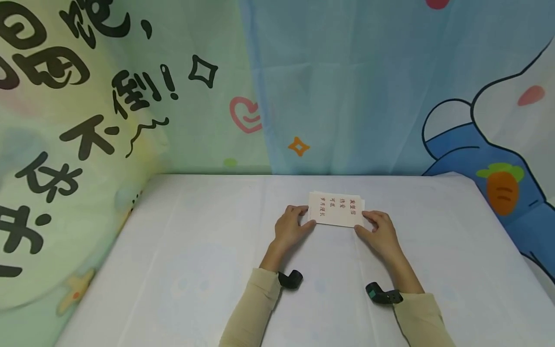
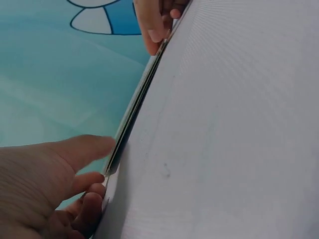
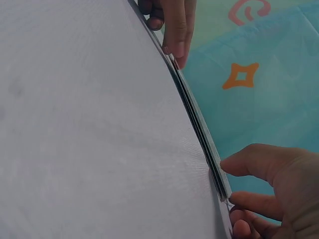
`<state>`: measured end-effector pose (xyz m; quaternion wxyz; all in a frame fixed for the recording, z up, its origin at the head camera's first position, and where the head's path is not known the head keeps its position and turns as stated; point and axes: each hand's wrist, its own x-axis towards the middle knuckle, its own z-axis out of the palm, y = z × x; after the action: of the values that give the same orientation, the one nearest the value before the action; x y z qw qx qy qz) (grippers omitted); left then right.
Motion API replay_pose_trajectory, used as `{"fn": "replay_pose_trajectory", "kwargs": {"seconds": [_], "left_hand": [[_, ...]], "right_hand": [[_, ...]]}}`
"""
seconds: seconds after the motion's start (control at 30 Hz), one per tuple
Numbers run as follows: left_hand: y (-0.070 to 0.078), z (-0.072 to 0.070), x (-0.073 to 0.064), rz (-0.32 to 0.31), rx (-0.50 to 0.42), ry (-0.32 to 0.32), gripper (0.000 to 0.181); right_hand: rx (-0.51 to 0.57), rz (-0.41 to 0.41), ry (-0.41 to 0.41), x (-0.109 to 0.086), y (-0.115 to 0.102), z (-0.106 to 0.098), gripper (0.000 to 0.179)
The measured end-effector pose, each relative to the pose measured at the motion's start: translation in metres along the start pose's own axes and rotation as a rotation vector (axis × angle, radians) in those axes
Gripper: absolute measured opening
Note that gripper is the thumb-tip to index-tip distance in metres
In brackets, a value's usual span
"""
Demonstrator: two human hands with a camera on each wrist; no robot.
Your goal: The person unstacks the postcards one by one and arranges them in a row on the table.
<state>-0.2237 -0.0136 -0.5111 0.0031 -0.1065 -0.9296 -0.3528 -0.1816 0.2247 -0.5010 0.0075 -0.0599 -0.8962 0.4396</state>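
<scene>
A small stack of white cards (image 1: 336,209) lies flat toward the far side of the white table, its top card printed with columns of red characters. The cards beneath stick out slightly at the back and right. My left hand (image 1: 291,225) holds the left end, with the thumb at the near corner and a finger farther back. At the opposite end, my right hand (image 1: 380,233) grips the right edge in the same way. Both wrist views show the stack edge-on as thin dark layers, with the left thumb (image 2: 92,149) and the right thumb (image 3: 254,160) against it.
White cloth covers the table (image 1: 195,260). Behind it hangs a printed curtain (image 1: 347,96) with black characters at left and a cartoon figure with a carrot (image 1: 503,193) at right. Each wrist wears a black camera (image 1: 291,279).
</scene>
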Motion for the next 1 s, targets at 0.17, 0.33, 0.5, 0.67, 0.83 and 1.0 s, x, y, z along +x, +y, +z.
{"fn": "replay_pose_trajectory", "kwargs": {"seconds": [0.17,0.33,0.5,0.67,0.83,1.0], "left_hand": [[-0.0024,0.0006,0.0014,-0.004,-0.077,0.026,0.045],[-0.0027,-0.0006,0.0022,0.000,-0.118,0.025,0.050],[-0.0018,-0.0029,0.0027,0.003,-0.171,0.021,0.051],[-0.0009,-0.0045,0.0023,0.008,-0.204,0.024,0.050],[-0.0011,-0.0047,0.0016,0.023,-0.240,0.026,0.050],[-0.0012,-0.0038,0.0010,0.036,-0.271,0.028,0.053]], "right_hand": [[0.058,-0.002,0.053,-0.0014,-0.0032,0.0004,0.055],[0.131,-0.020,0.096,-0.0007,-0.0035,0.0008,0.057],[0.162,-0.035,0.088,-0.0004,-0.0056,-0.0012,0.060],[0.183,-0.052,0.078,-0.0011,-0.0081,-0.0029,0.062],[0.197,-0.046,0.075,-0.0019,-0.0087,-0.0026,0.062],[0.204,-0.041,0.077,-0.0024,-0.0068,-0.0010,0.061]]}}
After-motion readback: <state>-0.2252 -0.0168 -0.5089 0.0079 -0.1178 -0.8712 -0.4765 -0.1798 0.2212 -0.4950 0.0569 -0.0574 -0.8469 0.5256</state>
